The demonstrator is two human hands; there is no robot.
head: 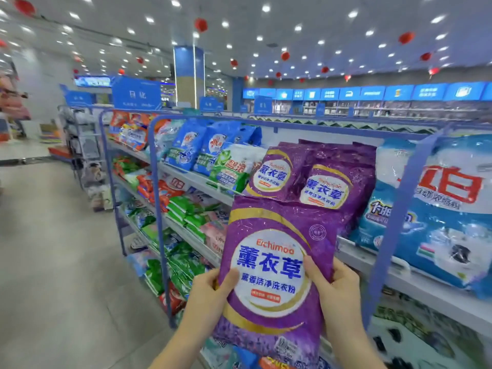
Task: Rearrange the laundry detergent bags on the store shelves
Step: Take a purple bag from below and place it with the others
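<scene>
I hold a purple detergent bag point(269, 235) with a white round label upright in front of the shelves. My left hand point(206, 296) grips its left edge, thumb on the front. My right hand point(338, 294) grips its right edge, thumb across the label. Behind it, on the top shelf point(415, 282), two more purple bags point(319, 179) of the same kind lean back side by side. The held bag hangs below and in front of them, clear of the shelf.
Big blue-and-white bags point(439, 209) fill the top shelf to the right. Green-and-white point(231, 171) and blue bags point(191, 147) stand to the left. Lower shelves hold green and red bags point(183, 209). A blue metal frame post point(394, 225) stands right of the purple bags. The tiled aisle floor point(58, 249) lies left.
</scene>
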